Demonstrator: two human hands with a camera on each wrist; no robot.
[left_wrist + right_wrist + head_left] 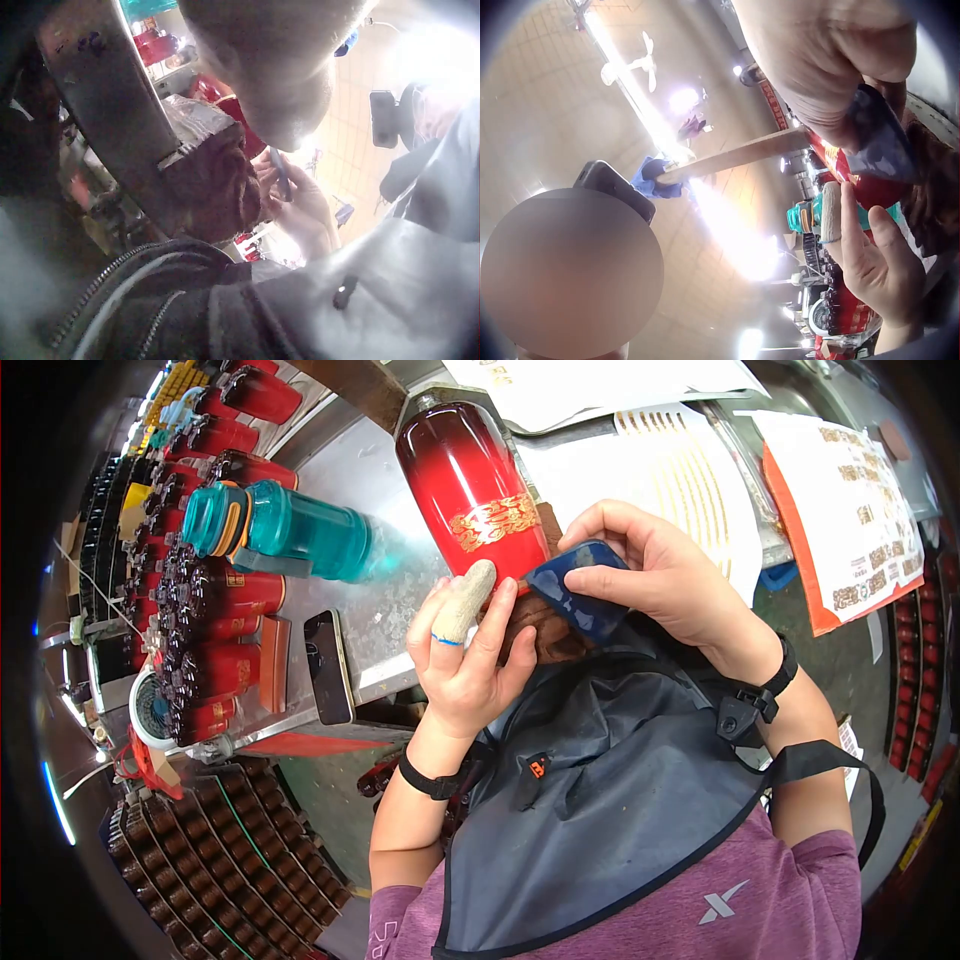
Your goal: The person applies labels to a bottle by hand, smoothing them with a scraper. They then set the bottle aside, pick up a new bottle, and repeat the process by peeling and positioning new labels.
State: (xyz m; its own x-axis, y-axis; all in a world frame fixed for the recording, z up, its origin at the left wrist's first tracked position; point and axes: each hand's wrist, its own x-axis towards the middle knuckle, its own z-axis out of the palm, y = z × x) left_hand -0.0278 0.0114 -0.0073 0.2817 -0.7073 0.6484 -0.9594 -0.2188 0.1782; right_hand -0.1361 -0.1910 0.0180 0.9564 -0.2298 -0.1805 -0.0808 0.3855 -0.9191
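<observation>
A glossy red bottle (465, 465), dark toward its far end, lies with a gold patterned band (495, 522) facing up. Its near end is over a brown cloth-like padding (555, 640). My left hand (465, 680) touches that near end with its fingers extended; one finger wears a pale fabric finger cot (463, 610). My right hand (675, 575) pinches a flat blue scraper-like piece (590, 610) between thumb and fingers, its edge right beside the bottle. In the right wrist view the blue piece (885, 146) overlaps the bottle, close to my left fingertips.
A teal water bottle (315, 532) lies on the metal table, with a phone (328, 665) near its edge. Several red bottles (245, 595) line the left. Sheets with gold patterns (685, 490) and printed sheets (850, 510) are at right. Brown rows of items (225, 860) stand lower left.
</observation>
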